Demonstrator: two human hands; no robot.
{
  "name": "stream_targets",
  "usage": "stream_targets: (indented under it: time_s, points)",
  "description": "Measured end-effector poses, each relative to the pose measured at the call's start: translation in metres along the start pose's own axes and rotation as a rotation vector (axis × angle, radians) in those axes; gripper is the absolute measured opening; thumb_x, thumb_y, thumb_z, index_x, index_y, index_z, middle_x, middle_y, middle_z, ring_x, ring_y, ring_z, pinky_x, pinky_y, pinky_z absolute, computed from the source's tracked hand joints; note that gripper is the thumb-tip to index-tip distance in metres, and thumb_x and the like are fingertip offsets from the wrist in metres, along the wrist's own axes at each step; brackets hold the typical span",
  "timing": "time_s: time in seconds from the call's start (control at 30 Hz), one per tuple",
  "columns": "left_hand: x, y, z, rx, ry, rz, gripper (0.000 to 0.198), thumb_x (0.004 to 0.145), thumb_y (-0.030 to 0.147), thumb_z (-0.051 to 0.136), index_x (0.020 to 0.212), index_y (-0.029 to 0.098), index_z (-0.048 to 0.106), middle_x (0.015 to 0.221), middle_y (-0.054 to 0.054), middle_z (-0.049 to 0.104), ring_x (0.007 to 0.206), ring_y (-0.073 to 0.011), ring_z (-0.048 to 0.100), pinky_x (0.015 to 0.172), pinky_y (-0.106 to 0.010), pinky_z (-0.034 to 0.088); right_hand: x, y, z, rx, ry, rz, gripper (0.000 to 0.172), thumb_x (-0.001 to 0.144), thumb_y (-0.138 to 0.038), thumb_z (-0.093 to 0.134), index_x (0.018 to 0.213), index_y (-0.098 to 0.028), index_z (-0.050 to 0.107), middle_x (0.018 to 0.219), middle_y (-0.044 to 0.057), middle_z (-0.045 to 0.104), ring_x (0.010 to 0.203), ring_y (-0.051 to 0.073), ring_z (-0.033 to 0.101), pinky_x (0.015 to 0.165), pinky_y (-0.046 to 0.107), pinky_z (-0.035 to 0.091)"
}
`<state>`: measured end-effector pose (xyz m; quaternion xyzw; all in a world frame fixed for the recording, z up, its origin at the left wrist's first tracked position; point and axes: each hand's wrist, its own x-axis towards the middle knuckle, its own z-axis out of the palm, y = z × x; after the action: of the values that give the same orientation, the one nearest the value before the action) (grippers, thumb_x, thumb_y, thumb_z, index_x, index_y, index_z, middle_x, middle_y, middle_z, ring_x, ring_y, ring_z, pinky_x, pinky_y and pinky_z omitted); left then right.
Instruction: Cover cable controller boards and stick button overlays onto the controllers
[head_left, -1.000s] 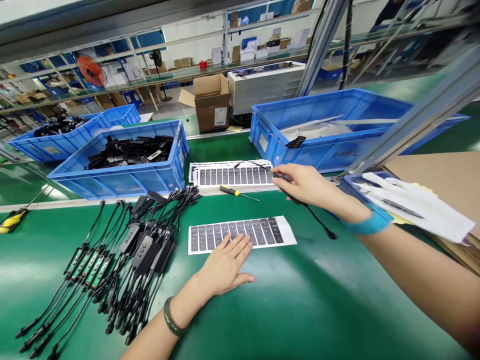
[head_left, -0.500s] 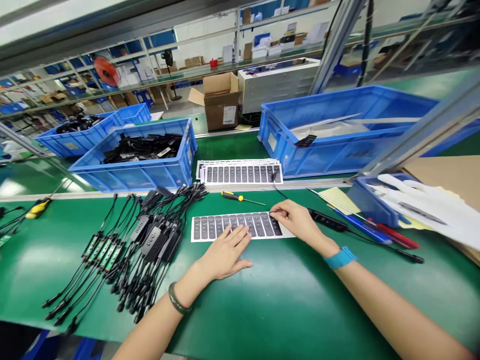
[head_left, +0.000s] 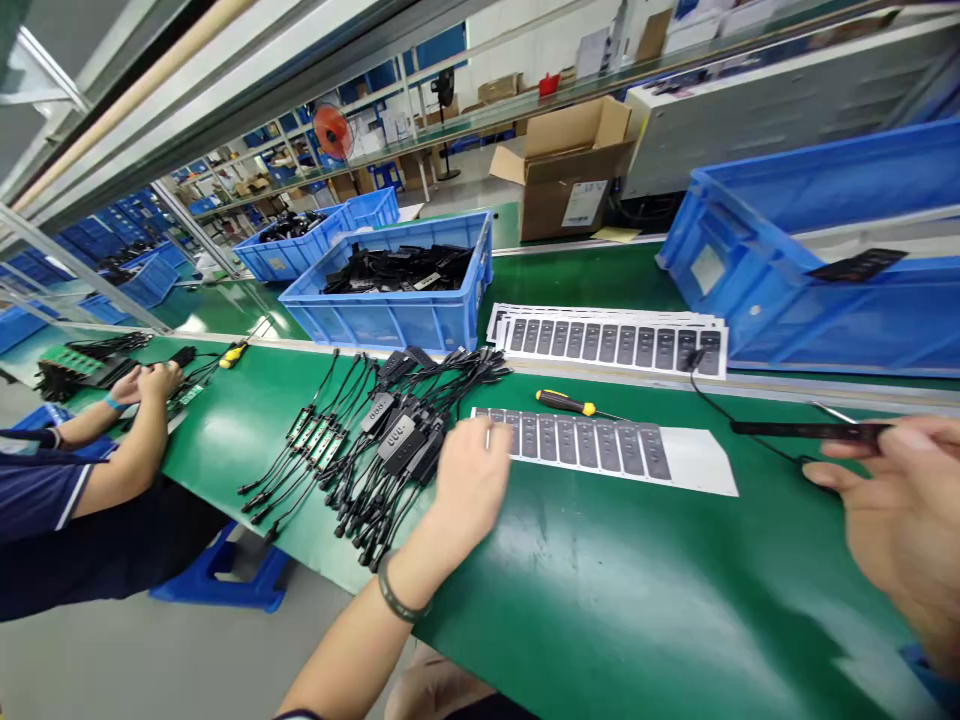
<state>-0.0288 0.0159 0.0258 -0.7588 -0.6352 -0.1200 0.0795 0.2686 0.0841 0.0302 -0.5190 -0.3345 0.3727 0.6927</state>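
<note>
The label sheet (head_left: 697, 462), white with a row of grey button labels, lies on the green bench; its right end is bare. My left hand (head_left: 472, 475), blurred, is over the sheet's left end beside the heap of black controllers (head_left: 405, 440) with cables. Its fingers are curled, and what they hold, if anything, is hidden. At the right, my right hand (head_left: 904, 500) grips a slim black controller (head_left: 810, 430), seen edge-on, whose cable runs back toward the stacked label sheets (head_left: 615, 342). A yellow-black screwdriver (head_left: 566, 403) rests behind the label sheet.
Bare green circuit boards (head_left: 315, 440) with cables lie left of the heap. Behind stand a blue bin (head_left: 382, 315) of black parts and another blue bin (head_left: 840, 310) at right. A co-worker's hands (head_left: 146, 385) are at the far left. A cardboard box (head_left: 574, 180) stands behind.
The view has swung left. My right hand has left the label sheet and taken hold of the controller. My left hand, flat on the sheet before, has shifted to its left end and curled.
</note>
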Motion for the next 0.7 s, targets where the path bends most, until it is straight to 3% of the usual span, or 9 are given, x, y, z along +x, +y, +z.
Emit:
stream_targets:
  time_s: [0.07,0.17,0.33,0.47,0.6,0.7]
  points:
    - [-0.021,-0.026,-0.02,0.056,0.055,-0.222,0.022,0.093,0.02,0.051,0.113,0.012,0.052,0.108,-0.021,0.058,0.101,-0.0335,0.059,0.081,-0.05,0.049,-0.013,-0.002,0.008,0.019,-0.028,0.019,0.033,0.049,-0.035,0.084,0.069,-0.027,0.058,0.075,0.001,0.052,0.061,0.017,0.052,0.051,0.036,0.039]
    - [-0.048,-0.064,-0.036,-0.025,0.043,-0.517,0.022,0.091,0.028,0.056,0.107,0.015,0.05,0.104,-0.015,0.055,0.094,-0.0303,0.06,0.078,-0.045,0.05,-0.028,-0.002,0.02,0.026,-0.065,0.049,0.035,0.049,-0.034,0.084,0.071,-0.026,0.059,0.073,0.002,0.053,0.063,0.017,0.053,0.051,0.034,0.041]
    - [-0.064,-0.093,-0.037,-0.206,-0.023,-0.536,0.022,0.088,0.031,0.057,0.103,0.016,0.053,0.088,-0.008,0.061,0.078,-0.0257,0.063,0.068,-0.037,0.05,-0.038,0.002,0.029,0.047,-0.16,0.041,0.037,0.058,-0.035,0.082,0.082,-0.025,0.056,0.072,-0.001,0.053,0.065,0.016,0.054,0.049,0.028,0.044]
    - [-0.05,-0.087,-0.046,-0.41,0.023,-0.537,0.03,0.094,0.043,0.048,0.105,0.017,0.06,0.074,-0.002,0.062,0.065,-0.0193,0.06,0.062,-0.03,0.046,-0.04,0.001,0.027,0.062,-0.209,0.005,0.031,0.068,-0.035,0.076,0.086,-0.025,0.054,0.077,-0.001,0.053,0.067,0.015,0.054,0.047,0.025,0.044]
    - [-0.027,-0.054,-0.065,-1.159,0.221,-0.567,0.028,0.093,0.043,0.052,0.107,0.019,0.055,0.082,-0.001,0.064,0.054,-0.0094,0.047,0.051,-0.022,0.037,-0.05,-0.008,0.023,0.096,-0.244,-0.026,0.024,0.076,-0.033,0.072,0.09,-0.025,0.055,0.079,-0.001,0.053,0.067,0.015,0.054,0.046,0.024,0.044]
    - [-0.022,-0.02,-0.079,-1.585,0.147,-0.527,0.025,0.089,0.035,0.061,0.106,0.018,0.056,0.086,-0.003,0.066,0.05,-0.0057,0.042,0.047,-0.019,0.034,-0.062,-0.017,0.017,0.124,-0.287,-0.022,0.019,0.079,-0.034,0.07,0.091,-0.026,0.057,0.08,0.0,0.055,0.065,0.015,0.054,0.045,0.024,0.045]
